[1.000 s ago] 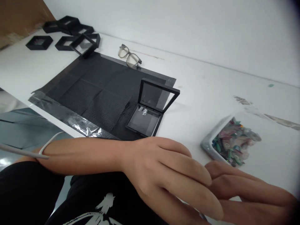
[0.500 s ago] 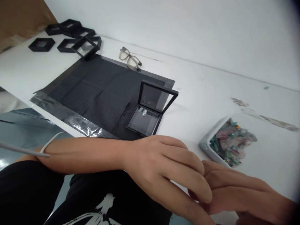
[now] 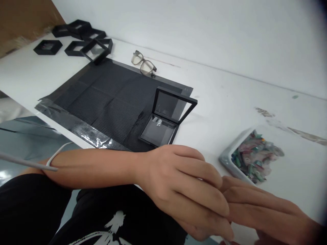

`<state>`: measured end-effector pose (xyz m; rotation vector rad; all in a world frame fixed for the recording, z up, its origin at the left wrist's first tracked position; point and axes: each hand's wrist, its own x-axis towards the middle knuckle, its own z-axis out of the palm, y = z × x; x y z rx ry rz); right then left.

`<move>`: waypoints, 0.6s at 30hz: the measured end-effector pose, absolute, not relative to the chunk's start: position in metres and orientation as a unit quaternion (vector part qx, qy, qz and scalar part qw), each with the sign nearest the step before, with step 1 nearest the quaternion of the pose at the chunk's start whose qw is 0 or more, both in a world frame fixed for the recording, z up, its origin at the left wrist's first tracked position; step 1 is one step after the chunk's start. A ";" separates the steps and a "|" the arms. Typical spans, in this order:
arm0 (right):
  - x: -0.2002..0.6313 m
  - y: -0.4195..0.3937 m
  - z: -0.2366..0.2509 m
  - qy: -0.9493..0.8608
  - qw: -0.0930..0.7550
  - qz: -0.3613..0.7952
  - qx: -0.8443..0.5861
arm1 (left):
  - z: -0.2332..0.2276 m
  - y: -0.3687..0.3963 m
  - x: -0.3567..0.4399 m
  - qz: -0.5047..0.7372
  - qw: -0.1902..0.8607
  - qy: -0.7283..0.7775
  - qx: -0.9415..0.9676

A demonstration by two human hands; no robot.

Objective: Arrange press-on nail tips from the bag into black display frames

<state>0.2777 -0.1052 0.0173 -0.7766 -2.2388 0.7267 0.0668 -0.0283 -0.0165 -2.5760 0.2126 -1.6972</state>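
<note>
My left hand lies across my right hand at the bench edge, forearm level, fingers loosely curled over the right's; whether they grip anything, I cannot tell. The tray of coloured stones sits just beyond, the open black case farther left.

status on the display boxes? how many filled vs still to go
Looks done: the open black hinged display box on the dark mat holds one small clear piece. In hand: left hand lies over right hand at the table edge; anything gripped is hidden. Left: the white tray of coloured stones is full, and the black frame boxes far left can't be read as filled or not.
</note>
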 end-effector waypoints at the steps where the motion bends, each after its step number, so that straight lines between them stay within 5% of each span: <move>1: 0.278 -0.106 0.017 -0.854 0.323 0.283 -0.294 | -0.016 -0.028 0.066 -0.544 0.034 0.070 -0.835; 18: 0.278 -0.109 0.011 -0.811 0.335 0.354 -0.325 | -0.013 -0.022 0.064 -0.528 0.042 0.107 -0.841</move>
